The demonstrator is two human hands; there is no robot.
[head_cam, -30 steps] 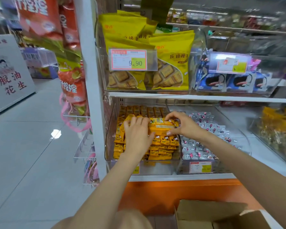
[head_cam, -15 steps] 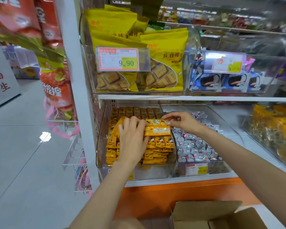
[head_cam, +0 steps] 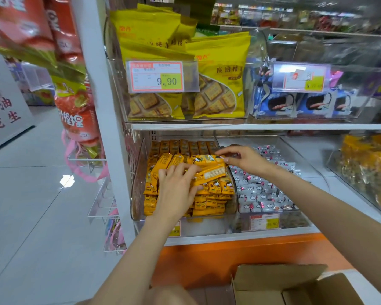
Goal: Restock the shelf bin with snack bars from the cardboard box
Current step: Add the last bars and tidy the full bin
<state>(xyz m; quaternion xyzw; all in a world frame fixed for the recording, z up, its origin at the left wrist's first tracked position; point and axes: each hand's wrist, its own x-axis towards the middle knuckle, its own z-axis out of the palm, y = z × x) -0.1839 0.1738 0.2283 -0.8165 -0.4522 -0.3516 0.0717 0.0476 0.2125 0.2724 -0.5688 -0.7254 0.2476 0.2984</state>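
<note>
A clear plastic shelf bin (head_cam: 139, 172) on the lower shelf is packed with orange-yellow snack bars (head_cam: 209, 199). On top of the pile lies a loose bunch of the same bars (head_cam: 209, 170). My left hand (head_cam: 176, 190) lies flat over its left part, fingers straight and spread. My right hand (head_cam: 240, 158) pinches the right end of the top bars with fingertips and thumb. The open cardboard box (head_cam: 279, 282) stands on the floor at the bottom right; its inside is hidden.
A second clear bin of silver-wrapped sweets (head_cam: 264, 194) sits right beside the snack bars. Above are bins of yellow cracker bags (head_cam: 220, 80) and blue biscuit packs (head_cam: 295, 104). Red snack bags (head_cam: 75, 106) hang on the shelf's left end over a wire rack (head_cam: 99, 203).
Both hands have stayed on the top bunch of bars, shifting it slightly so that the front bar now lies tilted. The camera has swung a little, moving the shelf in the frame.
</note>
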